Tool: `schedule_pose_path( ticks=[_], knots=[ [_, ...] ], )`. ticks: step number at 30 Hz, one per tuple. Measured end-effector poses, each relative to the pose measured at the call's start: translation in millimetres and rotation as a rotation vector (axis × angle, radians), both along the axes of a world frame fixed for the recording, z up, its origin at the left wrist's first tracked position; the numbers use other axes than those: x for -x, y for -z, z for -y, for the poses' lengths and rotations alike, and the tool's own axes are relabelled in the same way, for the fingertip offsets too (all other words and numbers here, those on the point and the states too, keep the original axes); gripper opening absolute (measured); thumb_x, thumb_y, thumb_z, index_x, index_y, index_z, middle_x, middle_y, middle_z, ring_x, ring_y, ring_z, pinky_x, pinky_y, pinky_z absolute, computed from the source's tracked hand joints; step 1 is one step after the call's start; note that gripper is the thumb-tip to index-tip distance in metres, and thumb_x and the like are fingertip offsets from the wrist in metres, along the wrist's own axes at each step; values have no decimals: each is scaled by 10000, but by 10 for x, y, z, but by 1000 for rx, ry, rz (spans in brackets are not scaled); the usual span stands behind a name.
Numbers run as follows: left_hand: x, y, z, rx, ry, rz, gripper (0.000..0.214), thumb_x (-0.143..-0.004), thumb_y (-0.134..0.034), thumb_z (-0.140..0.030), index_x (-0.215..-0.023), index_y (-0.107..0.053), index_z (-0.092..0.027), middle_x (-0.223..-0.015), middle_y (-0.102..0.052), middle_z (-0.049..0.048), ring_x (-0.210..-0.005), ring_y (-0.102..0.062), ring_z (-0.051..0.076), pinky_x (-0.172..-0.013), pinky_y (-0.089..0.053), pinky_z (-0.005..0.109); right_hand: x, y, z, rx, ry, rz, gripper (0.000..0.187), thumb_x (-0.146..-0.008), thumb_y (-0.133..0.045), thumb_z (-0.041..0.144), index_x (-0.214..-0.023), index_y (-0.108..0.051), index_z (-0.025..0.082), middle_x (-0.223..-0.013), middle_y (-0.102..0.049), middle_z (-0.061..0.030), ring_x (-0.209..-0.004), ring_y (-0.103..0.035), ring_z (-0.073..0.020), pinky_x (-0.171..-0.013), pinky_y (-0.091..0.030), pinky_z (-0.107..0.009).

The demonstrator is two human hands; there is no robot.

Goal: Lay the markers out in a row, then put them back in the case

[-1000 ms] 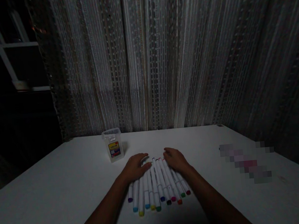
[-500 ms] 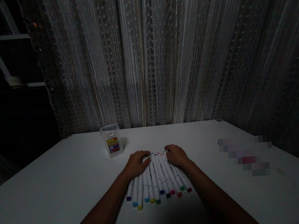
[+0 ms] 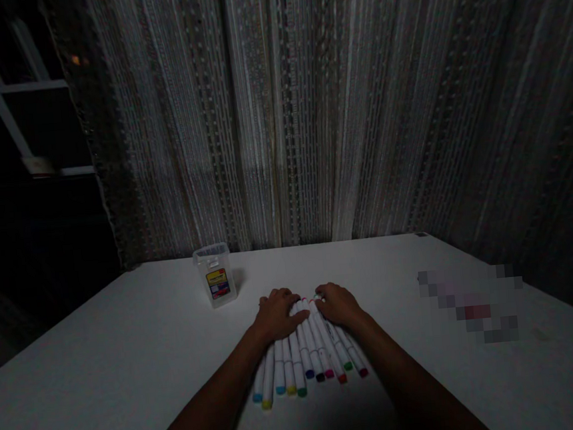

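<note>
A row of white markers [image 3: 306,354] with coloured end caps lies side by side on the table, fanned toward me. My left hand [image 3: 279,312] rests across the far left part of the row, palm down, its thumb stretched apart from the fingers over the markers. On the far right side, my right hand [image 3: 337,302] touches the markers with bent fingers, thumb and forefinger slightly apart. Both hands cover some far ends of the row. Neither has lifted a marker off the table.
A clear plastic container [image 3: 215,275] with a yellow and blue label stands upright behind my left hand. A blurred-out patch [image 3: 475,309] covers something on the right of the white table [image 3: 127,343]. A patterned curtain [image 3: 277,109] hangs behind the table's far edge.
My left hand has slid right, further over the markers, and its fingers lie flatter. The purple-capped marker at the left is no longer visible. My right hand has barely moved.
</note>
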State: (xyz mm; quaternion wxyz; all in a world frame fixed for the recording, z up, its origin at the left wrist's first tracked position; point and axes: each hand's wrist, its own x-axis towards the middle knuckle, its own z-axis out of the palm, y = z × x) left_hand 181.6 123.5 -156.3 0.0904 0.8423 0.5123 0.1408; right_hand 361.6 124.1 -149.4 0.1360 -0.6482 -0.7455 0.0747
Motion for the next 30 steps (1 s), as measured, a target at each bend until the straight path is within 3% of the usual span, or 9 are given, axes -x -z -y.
schedule_pose_path(
  ticks=[4, 9, 13, 18, 24, 30],
  knots=[
    [7, 38, 8, -43, -25, 61, 434, -850, -451, -500, -1156, -598, -230, -1177, -604, 93, -1105, -517, 278, -927, -390, 446, 0, -8, 12, 11, -5, -4, 341, -852, -474, 246, -1146, -606, 132, -1161, -611, -127, -1069, -557, -240, -883, -394, -309],
    [250, 57, -43, -31, -36, 172, 414, -847, -483, -429, -1183, -594, -213, -1172, -614, 80, -1079, -540, 235, -944, -400, 356, -1, -14, 20, 0, -1, -21, 342, -847, -464, 233, -1146, -610, 152, -1165, -613, -113, -1082, -552, -226, -893, -390, -302],
    [324, 51, -63, 15, -11, 95, 352, -835, -500, -418, -1109, -649, -254, -1156, -615, 62, -1062, -542, 240, -936, -401, 374, 6, -22, 8, 9, -7, -2, 316, -837, -461, 210, -1099, -629, 162, -1132, -631, -101, -1051, -567, -215, -860, -396, -290],
    [229, 84, -44, -14, -49, 109, 314, -848, -472, -385, -1032, -680, -237, -1088, -633, 67, -1017, -565, 234, -903, -418, 356, 14, -29, -8, 10, 0, 28, 276, -829, -459, 196, -1029, -640, 140, -1075, -649, -110, -995, -584, -219, -805, -399, -287],
    [175, 47, -69, -20, -112, 122, 337, -842, -473, -376, -1079, -654, -220, -1097, -645, 77, -1037, -571, 242, -912, -421, 354, 11, -65, -24, 26, 12, 56, 252, -844, -454, 214, -1003, -633, 136, -1053, -647, -120, -971, -586, -223, -775, -397, -290],
    [300, -22, -190, 56, -145, 63, 449, -790, -538, -451, -1186, -591, -246, -1211, -612, 74, -1127, -537, 277, -942, -408, 394, 80, -187, -78, -26, 34, 107, 320, -864, -443, 278, -1097, -602, 125, -1135, -608, -148, -1015, -575, -260, -800, -404, -333]
  ],
)
